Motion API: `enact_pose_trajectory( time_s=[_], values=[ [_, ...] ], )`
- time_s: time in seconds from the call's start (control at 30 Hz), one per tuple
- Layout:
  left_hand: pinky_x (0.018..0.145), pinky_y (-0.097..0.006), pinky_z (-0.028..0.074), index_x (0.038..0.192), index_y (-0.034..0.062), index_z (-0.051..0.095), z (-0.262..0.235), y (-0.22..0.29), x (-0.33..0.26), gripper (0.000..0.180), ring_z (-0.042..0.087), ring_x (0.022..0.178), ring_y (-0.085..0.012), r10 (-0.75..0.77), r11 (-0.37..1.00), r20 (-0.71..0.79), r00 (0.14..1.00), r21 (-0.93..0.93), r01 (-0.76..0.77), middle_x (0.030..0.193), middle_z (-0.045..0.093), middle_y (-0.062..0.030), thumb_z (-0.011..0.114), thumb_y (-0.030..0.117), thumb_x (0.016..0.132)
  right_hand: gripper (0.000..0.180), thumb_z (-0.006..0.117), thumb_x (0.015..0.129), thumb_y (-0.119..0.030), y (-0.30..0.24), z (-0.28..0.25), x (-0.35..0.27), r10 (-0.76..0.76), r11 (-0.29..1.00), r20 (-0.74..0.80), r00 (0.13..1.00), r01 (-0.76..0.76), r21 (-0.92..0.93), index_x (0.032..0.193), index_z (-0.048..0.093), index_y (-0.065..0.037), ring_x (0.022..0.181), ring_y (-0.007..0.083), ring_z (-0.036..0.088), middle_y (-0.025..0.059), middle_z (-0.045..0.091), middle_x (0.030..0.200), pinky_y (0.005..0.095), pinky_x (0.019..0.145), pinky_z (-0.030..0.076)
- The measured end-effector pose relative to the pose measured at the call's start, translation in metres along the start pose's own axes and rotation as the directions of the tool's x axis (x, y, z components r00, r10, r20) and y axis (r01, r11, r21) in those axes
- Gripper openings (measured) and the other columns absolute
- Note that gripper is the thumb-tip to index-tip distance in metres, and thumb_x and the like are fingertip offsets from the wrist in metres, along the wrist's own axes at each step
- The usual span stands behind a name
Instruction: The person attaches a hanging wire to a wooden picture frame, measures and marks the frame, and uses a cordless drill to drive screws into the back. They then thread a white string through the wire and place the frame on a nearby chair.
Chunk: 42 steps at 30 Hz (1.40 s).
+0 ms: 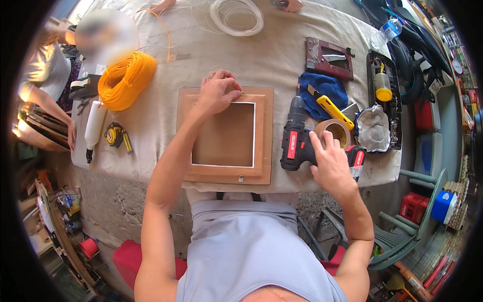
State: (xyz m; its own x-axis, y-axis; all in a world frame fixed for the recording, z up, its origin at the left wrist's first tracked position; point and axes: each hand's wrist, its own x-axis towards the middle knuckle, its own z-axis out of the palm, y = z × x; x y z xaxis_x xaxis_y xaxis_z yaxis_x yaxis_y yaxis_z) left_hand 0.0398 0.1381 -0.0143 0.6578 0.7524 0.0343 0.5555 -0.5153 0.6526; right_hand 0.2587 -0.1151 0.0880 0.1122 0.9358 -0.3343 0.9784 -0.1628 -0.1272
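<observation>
Left hand [217, 93] presses, fingers curled, on the wooden frame's [265, 136] top edge. Right hand [329, 161], fingers loosely spread, rests on the cordless drill [296, 141] beside the tape roll [334, 129].

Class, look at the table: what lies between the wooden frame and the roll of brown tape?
In the head view, a red-and-black cordless drill lies between the wooden frame and the roll of brown tape.

Brown wooden frame [225, 136] with white inner edge, black-and-red drill [296, 141], orange cord coil [126, 80], blue cloth [322, 93], yellow knife [329, 108]
</observation>
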Motion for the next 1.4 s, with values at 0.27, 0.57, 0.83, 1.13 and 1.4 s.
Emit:
enact_pose_trajectory(
  time_s=[0.27, 0.57, 0.83, 1.13, 1.4],
  values=[
    [0.098, -0.040, 0.029, 0.086, 0.0149, 0.072, 0.005, -0.010, 0.005, 0.010, 0.048, 0.110, -0.0218, -0.027, 0.999, 0.049, 0.998, -0.018, 0.028, 0.110, 0.056, -0.0013, 0.068, 0.023, 0.082, 0.073, 0.072, 0.062, -0.005, -0.005, 0.033, 0.010, 0.035, 0.973, -0.197, 0.980, -0.078, -0.216, 0.130, 0.047, 0.003, 0.099, 0.0306, 0.052, 0.0177, 0.045, 0.119, 0.0382, 0.074, 0.051],
    [0.098, -0.040, 0.030, 0.089, 0.0158, 0.072, -0.003, 0.006, 0.017, 0.013, 0.050, 0.107, -0.0232, -0.124, 0.980, 0.135, 0.983, 0.171, 0.100, 0.108, 0.059, -0.0019, 0.068, 0.027, 0.083, 0.064, 0.067, 0.061, -0.006, 0.007, 0.002, 0.009, -0.024, 0.990, -0.224, 0.974, 0.054, 0.132, 0.122, 0.052, 0.007, 0.088, 0.0355, 0.059, 0.0197, 0.055, 0.101, 0.0414, 0.073, 0.051],
    [0.095, -0.040, 0.029, 0.086, 0.0178, 0.074, -0.005, 0.003, 0.014, 0.019, 0.052, 0.104, -0.0242, -0.195, 0.981, 0.099, 0.976, 0.032, 0.192, 0.102, 0.063, -0.0023, 0.069, 0.034, 0.079, 0.049, 0.067, 0.063, 0.001, 0.032, -0.084, -0.003, -0.062, 0.816, -0.426, 0.902, 0.292, 0.498, 0.111, 0.062, 0.001, 0.085, 0.0198, 0.064, 0.0099, 0.067, 0.096, 0.0321, 0.076, 0.050],
    [0.089, -0.037, 0.030, 0.083, 0.0176, 0.075, 0.002, 0.003, 0.011, 0.018, 0.055, 0.091, -0.0192, -0.159, 0.987, 0.007, 0.987, -0.003, 0.159, 0.089, 0.064, 0.0014, 0.070, 0.034, 0.078, 0.035, 0.078, 0.071, -0.006, 0.002, -0.072, 0.036, 0.088, 0.584, -0.012, 0.996, -0.042, 0.811, 0.103, 0.066, -0.002, 0.080, 0.0109, 0.062, 0.0034, 0.068, 0.088, 0.0289, 0.073, 0.051],
    [0.087, -0.036, 0.031, 0.082, 0.0168, 0.075, 0.000, 0.002, 0.011, 0.017, 0.054, 0.089, -0.0175, -0.156, 0.988, 0.016, 0.988, -0.015, 0.157, 0.089, 0.065, 0.0019, 0.070, 0.032, 0.077, 0.036, 0.077, 0.071, -0.004, 0.002, -0.071, 0.050, 0.085, 0.588, 0.061, 0.995, -0.099, 0.803, 0.105, 0.067, -0.004, 0.079, 0.0087, 0.059, 0.0009, 0.066, 0.088, 0.0283, 0.074, 0.050]
  ],
)
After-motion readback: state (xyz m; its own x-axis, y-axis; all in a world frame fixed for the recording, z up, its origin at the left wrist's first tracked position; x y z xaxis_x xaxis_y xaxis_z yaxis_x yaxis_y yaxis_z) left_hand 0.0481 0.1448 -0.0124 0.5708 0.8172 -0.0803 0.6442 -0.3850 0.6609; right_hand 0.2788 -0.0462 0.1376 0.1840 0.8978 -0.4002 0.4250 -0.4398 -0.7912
